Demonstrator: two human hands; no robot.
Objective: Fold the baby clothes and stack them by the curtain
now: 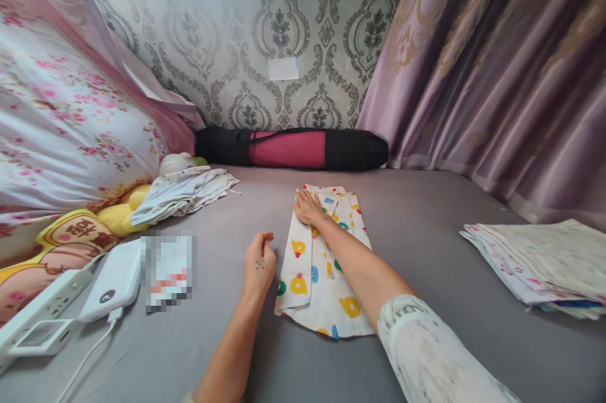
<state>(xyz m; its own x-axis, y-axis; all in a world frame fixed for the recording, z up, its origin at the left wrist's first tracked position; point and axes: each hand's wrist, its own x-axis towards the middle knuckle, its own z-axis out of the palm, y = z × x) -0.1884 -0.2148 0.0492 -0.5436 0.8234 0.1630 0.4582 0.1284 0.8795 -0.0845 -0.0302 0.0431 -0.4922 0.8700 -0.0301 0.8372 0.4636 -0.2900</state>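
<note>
A white cloth garment (329,302) with yellow, green, blue and red prints lies partly folded on the grey bed sheet. Its left side is turned inward as a long strip. My right hand (309,208) rests flat on the upper left part of the garment, fingers stretched out, and the forearm crosses over its right side. Just left of the garment, apart from it, my left hand (259,264) is curled into a loose fist. Nothing shows in that hand, though its inner fingers are partly hidden.
A stack of folded cloths (544,258) lies at right. On the left are a crumpled pale cloth (184,191), yellow plush toys (123,213), a white power bank (116,276), its cable and a power strip (52,302). A black-and-red long bag (288,149) lies against the wall.
</note>
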